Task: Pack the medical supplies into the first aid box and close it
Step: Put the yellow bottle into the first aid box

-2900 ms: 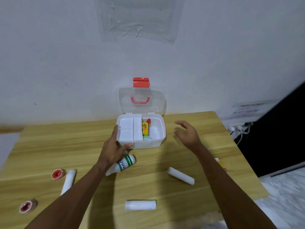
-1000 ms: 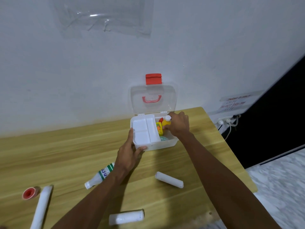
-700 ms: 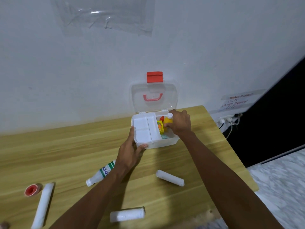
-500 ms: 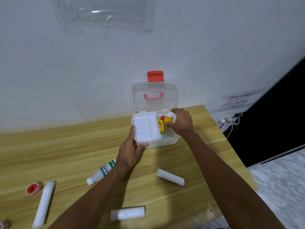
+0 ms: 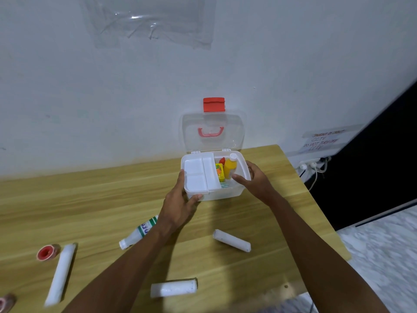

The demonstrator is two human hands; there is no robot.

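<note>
The first aid box point(image 5: 225, 195) sits at the back of the counter point(image 5: 90, 199), close to the wall. Its clear lid point(image 5: 212, 123) stands up, wide open, with the red latch point(image 5: 214, 104) at the top.

Some things are already inside. A white tray point(image 5: 196, 175) fills the left part of the box. In the right part a yellow bottle point(image 5: 230, 168) stands upright. Just beside it are a little orange box point(image 5: 220, 174) and a small thing with a red cap point(image 5: 222, 160).

The left hand point(image 5: 180, 204) grips the front left corner of the box, thumb on the front wall and fingers along the side. The right hand point(image 5: 256, 181) is by the right rim of the box. Its fingers are spread and loose, and it holds nothing.

A lot is left to pack. A white bottle point(image 5: 140, 231) with a green label lies on its side just behind the left wrist. A slanted roll point(image 5: 232, 240) lies between the two arms. A short roll point(image 5: 173, 289) lies near the front edge. A long roll point(image 5: 60, 274) lies far to the left, right beside a red tape ring point(image 5: 46, 253). Something pink point(image 5: 5, 302) in the bottom left corner is too blurry to name.

So I think the job is less than half done. All these things must go in, and then the lid must come down and the latch must snap.
</note>
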